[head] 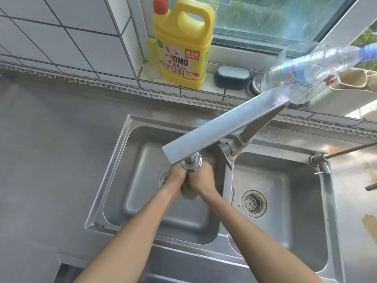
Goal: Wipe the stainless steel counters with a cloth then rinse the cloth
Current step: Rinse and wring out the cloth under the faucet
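Both hands (190, 178) wringing crumpled cloth (188, 194), steel sink (114, 170)

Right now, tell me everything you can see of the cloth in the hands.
The cloth is a pale yellow-green wad, soft-looking, bunched up rather than spread. Only a small lower part shows; the rest is hidden between the left hand and the right hand, which both clasp it, pressed together. It is held above the left sink basin, directly under the faucet head and not touching the basin floor. Whether water is running on it cannot be told.
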A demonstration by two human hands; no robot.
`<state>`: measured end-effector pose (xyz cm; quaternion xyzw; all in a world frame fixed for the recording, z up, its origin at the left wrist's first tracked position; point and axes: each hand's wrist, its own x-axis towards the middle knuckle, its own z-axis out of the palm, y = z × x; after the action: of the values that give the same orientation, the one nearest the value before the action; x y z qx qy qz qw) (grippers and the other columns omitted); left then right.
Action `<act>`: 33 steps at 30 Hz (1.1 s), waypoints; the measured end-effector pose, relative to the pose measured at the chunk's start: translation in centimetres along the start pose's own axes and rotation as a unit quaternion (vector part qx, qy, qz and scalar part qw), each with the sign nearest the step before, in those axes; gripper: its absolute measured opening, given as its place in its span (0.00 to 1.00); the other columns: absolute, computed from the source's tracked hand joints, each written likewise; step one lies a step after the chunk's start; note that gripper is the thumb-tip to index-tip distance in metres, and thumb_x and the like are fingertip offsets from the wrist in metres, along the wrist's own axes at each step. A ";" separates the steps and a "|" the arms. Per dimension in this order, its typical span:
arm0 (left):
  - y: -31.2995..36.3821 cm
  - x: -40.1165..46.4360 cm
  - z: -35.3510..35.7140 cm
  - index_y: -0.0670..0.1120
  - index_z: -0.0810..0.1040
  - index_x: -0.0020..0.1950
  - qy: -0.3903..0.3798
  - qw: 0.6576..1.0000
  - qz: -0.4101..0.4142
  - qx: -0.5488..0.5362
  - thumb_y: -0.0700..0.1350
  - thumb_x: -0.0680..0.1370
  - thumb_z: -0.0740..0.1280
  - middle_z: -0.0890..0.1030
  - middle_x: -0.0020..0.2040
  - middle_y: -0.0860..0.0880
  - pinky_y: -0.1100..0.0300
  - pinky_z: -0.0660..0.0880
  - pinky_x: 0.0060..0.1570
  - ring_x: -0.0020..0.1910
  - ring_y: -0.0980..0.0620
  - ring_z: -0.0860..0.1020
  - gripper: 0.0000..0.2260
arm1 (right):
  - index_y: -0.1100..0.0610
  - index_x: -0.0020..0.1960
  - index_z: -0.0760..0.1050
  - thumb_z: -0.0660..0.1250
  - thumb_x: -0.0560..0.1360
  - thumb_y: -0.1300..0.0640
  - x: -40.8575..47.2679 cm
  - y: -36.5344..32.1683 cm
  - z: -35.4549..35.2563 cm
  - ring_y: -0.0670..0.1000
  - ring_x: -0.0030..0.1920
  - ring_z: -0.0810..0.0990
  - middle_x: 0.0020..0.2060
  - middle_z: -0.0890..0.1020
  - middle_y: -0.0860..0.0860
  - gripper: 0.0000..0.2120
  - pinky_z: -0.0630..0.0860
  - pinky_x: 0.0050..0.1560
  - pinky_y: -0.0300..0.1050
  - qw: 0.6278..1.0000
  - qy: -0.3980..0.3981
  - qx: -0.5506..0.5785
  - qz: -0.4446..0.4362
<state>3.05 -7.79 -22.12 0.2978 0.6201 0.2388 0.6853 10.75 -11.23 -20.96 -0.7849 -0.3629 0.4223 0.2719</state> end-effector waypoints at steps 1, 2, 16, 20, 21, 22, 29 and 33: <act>-0.5 -0.5 0.2 0.51 0.74 0.32 -0.010 1.000 0.000 0.019 0.41 0.83 0.62 0.77 0.27 0.57 0.62 0.72 0.30 0.31 0.58 0.76 0.19 | 0.57 0.32 0.70 0.62 0.75 0.55 0.9 0.1 -0.5 0.54 0.38 0.72 0.36 0.81 0.61 0.14 0.74 0.41 0.52 1.000 0.014 0.015 0.016; -1.0 -0.9 0.4 0.51 0.77 0.30 -0.018 0.999 0.004 0.037 0.42 0.83 0.63 0.79 0.26 0.57 0.65 0.72 0.27 0.28 0.61 0.77 0.20 | 0.58 0.33 0.70 0.64 0.78 0.56 1.6 0.2 -1.0 0.54 0.38 0.71 0.36 0.80 0.59 0.16 0.73 0.41 0.53 0.998 0.036 0.036 0.038; -0.4 -1.2 -2.4 0.46 0.86 0.50 -0.079 0.995 -0.032 0.058 0.50 0.83 0.65 0.89 0.45 0.48 0.62 0.79 0.34 0.42 0.54 0.87 0.12 | 0.55 0.32 0.63 0.61 0.81 0.53 2.9 3.9 -1.2 0.54 0.37 0.68 0.29 0.70 0.49 0.20 0.63 0.35 0.49 1.000 0.000 -0.012 0.023; 0.3 -1.3 -3.2 0.42 0.84 0.55 -0.145 0.989 -0.043 0.009 0.48 0.85 0.61 0.89 0.48 0.45 0.60 0.82 0.40 0.45 0.51 0.87 0.14 | 0.61 0.44 0.75 0.59 0.83 0.51 3.1 4.8 -1.4 0.53 0.43 0.76 0.39 0.79 0.52 0.16 0.71 0.42 0.46 0.997 -0.060 0.024 0.036; 0.3 -1.2 -3.3 0.41 0.84 0.58 -0.166 0.985 -0.050 0.007 0.49 0.85 0.61 0.88 0.52 0.43 0.58 0.83 0.44 0.48 0.50 0.87 0.16 | 0.59 0.46 0.78 0.58 0.83 0.49 2.9 4.4 -1.5 0.51 0.43 0.79 0.41 0.82 0.51 0.17 0.73 0.42 0.41 0.993 -0.085 0.077 0.040; 0.4 -1.1 -3.5 0.40 0.83 0.60 -0.185 0.981 -0.056 0.007 0.50 0.85 0.61 0.88 0.55 0.41 0.56 0.83 0.48 0.51 0.48 0.87 0.17 | 0.55 0.47 0.81 0.58 0.83 0.44 2.6 3.9 -1.7 0.48 0.43 0.82 0.42 0.84 0.48 0.19 0.75 0.41 0.35 0.984 -0.119 0.119 0.049; 1.7 -0.9 -5.2 0.39 0.83 0.61 -0.211 0.976 -0.042 0.020 0.48 0.82 0.67 0.87 0.58 0.40 0.58 0.82 0.47 0.53 0.48 0.87 0.15 | 0.69 0.58 0.79 0.63 0.83 0.44 2.5 3.6 -3.3 0.54 0.44 0.76 0.46 0.83 0.57 0.26 0.71 0.50 0.49 0.961 -0.240 0.131 0.035; 0.7 -0.5 -7.6 0.41 0.84 0.64 -0.209 0.971 -0.021 0.112 0.45 0.81 0.71 0.87 0.59 0.43 0.56 0.81 0.56 0.56 0.46 0.85 0.13 | 0.68 0.60 0.78 0.65 0.83 0.54 2.3 3.5 -3.8 0.49 0.45 0.77 0.51 0.84 0.65 0.16 0.76 0.48 0.53 0.963 -0.220 0.154 0.002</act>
<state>-4.49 -6.79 -21.66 0.4026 0.4924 0.0856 0.7669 16.07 -11.95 -22.69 -0.6215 -0.3429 0.6363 0.3022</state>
